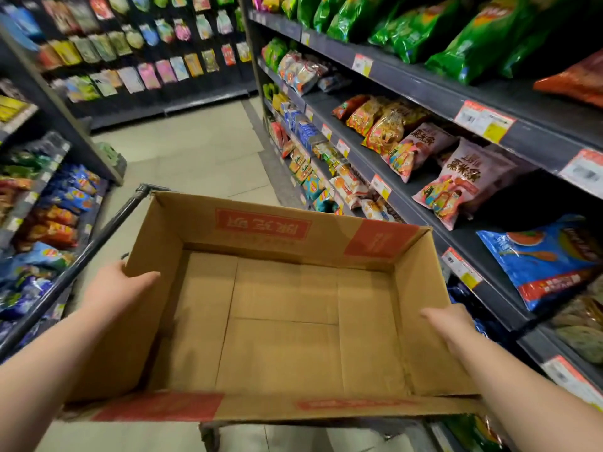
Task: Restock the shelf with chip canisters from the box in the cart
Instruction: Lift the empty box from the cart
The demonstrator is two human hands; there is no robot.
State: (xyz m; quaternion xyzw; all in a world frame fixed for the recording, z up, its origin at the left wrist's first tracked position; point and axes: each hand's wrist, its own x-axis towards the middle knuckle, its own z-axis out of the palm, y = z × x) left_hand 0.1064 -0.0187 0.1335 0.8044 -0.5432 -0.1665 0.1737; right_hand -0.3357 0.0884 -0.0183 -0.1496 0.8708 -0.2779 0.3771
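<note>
An open brown cardboard box [270,236] with red printing fills the lower middle of the view and has nothing inside. My left hand [119,288] grips its left wall, thumb hooked over the rim. My right hand [452,324] grips the right wall the same way, thumb inside. The box sits over the cart, whose dark frame bar [98,239] runs along the left side. No chip canisters are in sight.
Dark shelves [408,83] packed with snack bags line the right side, close to the box. More bagged snacks fill the left shelves [49,207]. A hanging-bag display [146,60] closes the aisle's far end. Pale tiled floor [195,151] stretches ahead.
</note>
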